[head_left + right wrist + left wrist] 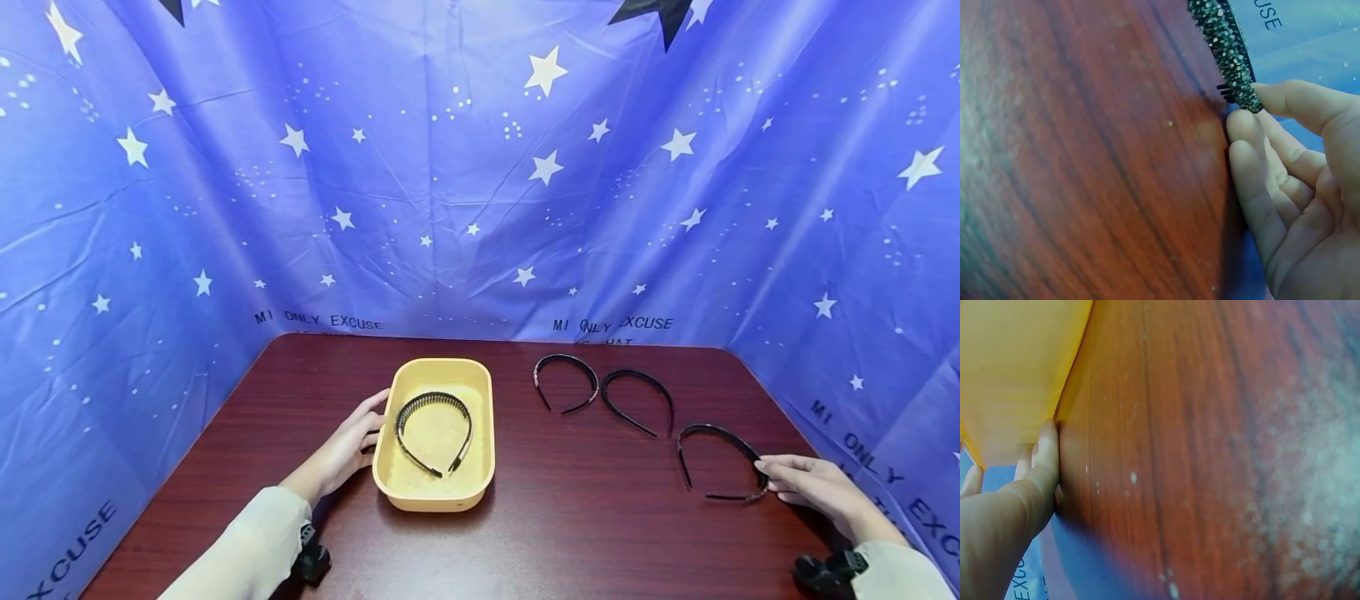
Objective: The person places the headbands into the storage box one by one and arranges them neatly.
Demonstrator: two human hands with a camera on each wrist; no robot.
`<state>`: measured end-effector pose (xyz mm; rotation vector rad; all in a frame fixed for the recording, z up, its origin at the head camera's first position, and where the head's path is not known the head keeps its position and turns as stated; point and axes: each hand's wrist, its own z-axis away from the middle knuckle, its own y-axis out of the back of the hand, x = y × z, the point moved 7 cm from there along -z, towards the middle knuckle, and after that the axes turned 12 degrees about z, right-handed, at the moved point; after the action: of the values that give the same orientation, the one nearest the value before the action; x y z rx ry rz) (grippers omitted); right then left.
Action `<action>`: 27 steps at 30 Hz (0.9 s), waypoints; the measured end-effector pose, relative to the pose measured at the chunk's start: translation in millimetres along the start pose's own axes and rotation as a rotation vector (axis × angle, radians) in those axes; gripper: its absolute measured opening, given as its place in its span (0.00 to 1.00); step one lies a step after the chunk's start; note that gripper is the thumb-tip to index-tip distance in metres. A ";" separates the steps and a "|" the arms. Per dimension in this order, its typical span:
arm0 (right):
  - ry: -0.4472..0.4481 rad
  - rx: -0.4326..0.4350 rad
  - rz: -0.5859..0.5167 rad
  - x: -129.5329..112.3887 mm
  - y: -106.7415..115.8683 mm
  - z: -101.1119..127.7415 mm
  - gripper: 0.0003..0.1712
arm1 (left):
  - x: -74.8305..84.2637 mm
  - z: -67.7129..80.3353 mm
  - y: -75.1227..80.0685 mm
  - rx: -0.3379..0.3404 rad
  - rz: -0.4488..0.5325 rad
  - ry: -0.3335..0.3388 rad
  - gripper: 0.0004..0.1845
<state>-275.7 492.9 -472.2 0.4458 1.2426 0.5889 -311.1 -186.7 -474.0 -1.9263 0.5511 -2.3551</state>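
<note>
A dark red wooden table (pixel 570 517) fills the lower frame. Left of centre sits a yellow rectangular plastic tray (pixel 480 433) holding a black toothed headband (pixel 432 401). The left hand (pixel 352 442) rests relaxed fingers against the tray's left wall. At lower right, the right hand (pixel 817 487) pinches a glittery black headband (pixel 720 437).

Dark wooden table (pixel 570 517) before star-printed blue cloth backdrop (pixel 465 183)

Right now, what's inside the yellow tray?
One black toothed headband lies on the yellow tray floor. Nothing else shows; the floor under the headband itself is covered.
</note>
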 end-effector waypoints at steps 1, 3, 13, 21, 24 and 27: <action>-0.001 0.000 -0.005 -0.2 -0.4 0.3 0.13 | -0.1 0.0 -0.4 -0.003 -0.002 0.000 0.33; -0.001 0.000 -0.013 -1.1 -1.4 1.1 0.13 | -0.2 0.0 -1.1 -0.007 -0.005 0.000 0.33; -0.018 0.024 -0.003 -15.4 -3.9 -1.5 0.26 | -0.7 -1.7 -0.8 -0.002 0.004 0.000 0.33; 0.051 0.071 0.024 -36.2 -4.2 -7.5 0.20 | -1.3 -1.6 0.3 0.006 0.009 0.003 0.33; 0.078 0.079 0.028 -44.3 -4.5 -10.3 0.20 | -1.6 -1.7 0.9 0.009 0.011 0.004 0.33; 0.099 0.079 0.040 -52.4 -5.8 -13.0 0.23 | -1.3 -1.9 1.4 0.013 0.011 0.002 0.33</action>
<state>-298.1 455.1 -440.4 0.5137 1.3571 0.6031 -312.8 -187.2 -476.0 -1.9108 0.5443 -2.3487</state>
